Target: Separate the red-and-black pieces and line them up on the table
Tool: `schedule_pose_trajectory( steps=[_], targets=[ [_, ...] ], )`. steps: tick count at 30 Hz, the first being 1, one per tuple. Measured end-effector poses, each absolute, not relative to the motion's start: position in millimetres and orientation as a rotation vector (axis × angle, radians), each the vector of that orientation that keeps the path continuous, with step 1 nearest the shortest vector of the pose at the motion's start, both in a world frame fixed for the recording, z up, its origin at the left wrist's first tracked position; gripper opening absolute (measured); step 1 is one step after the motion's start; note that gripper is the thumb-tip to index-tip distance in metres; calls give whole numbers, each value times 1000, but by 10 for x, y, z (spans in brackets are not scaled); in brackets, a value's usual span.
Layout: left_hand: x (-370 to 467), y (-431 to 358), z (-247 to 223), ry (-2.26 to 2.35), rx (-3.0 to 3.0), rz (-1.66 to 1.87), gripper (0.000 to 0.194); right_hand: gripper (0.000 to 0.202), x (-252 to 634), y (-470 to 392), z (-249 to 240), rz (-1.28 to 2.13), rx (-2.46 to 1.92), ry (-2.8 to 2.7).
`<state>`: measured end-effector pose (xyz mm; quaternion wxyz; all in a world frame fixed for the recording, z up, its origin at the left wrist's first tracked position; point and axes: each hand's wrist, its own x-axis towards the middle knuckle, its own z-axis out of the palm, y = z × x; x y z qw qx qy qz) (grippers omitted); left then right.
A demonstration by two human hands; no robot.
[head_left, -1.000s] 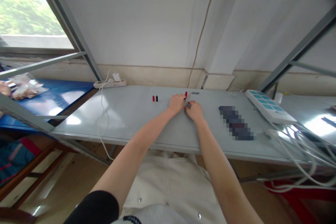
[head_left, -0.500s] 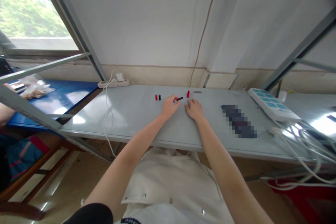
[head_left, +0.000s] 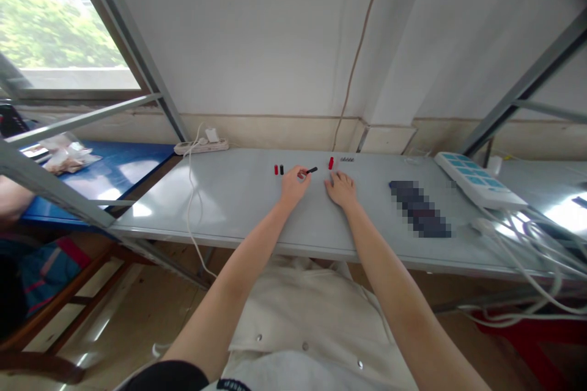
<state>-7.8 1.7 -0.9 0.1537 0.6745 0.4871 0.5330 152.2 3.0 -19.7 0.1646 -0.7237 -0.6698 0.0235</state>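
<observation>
My left hand (head_left: 294,188) is closed, with its fingertips pinching a small black stick-shaped piece (head_left: 312,170) that points toward the right. A bit of red shows by those fingers; I cannot make out what it is. Beyond this hand, to its left, a small red cylinder (head_left: 276,170) and a small black cylinder (head_left: 281,169) stand side by side. My right hand (head_left: 343,190) rests on the grey tabletop (head_left: 247,214), fingers stretched out and holding nothing. Just past its fingertips are a red piece (head_left: 331,163) and a row of several tiny dark pieces (head_left: 347,160).
A white power strip (head_left: 202,146) with a trailing cable lies at the back left. On the right are a dark pixelated object (head_left: 419,209), a large white-and-blue power strip (head_left: 479,180) and tangled cables. Metal frame posts flank the table. Another person's arm (head_left: 13,195) shows far left.
My left hand has shifted slightly left with the black piece, widening the gap to my right hand. The right hand stays on the tabletop. The whole view has shifted a little.
</observation>
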Motion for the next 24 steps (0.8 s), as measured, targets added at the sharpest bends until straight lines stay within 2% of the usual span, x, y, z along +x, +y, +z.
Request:
schedule_pose_trajectory(
  steps=[8, 15, 19, 24],
  targets=[
    [-75, 26, -38, 1405, 1942, 1543, 10, 45, 1544, 53, -261, 77, -1933, -1880],
    [-91, 41, -35, 1398, 1907, 1566, 10, 27, 1448, 101, -178, 125, -1456, -1691],
    [-93, 47, -40, 1387, 1893, 1588, 10, 18, 1436, 113, -117, 245, -1359, -1445],
    [-92, 51, -41, 1403, 1878, 1597, 11, 24, 1454, 120, -58, 535, -1277, -1164]
  ],
)
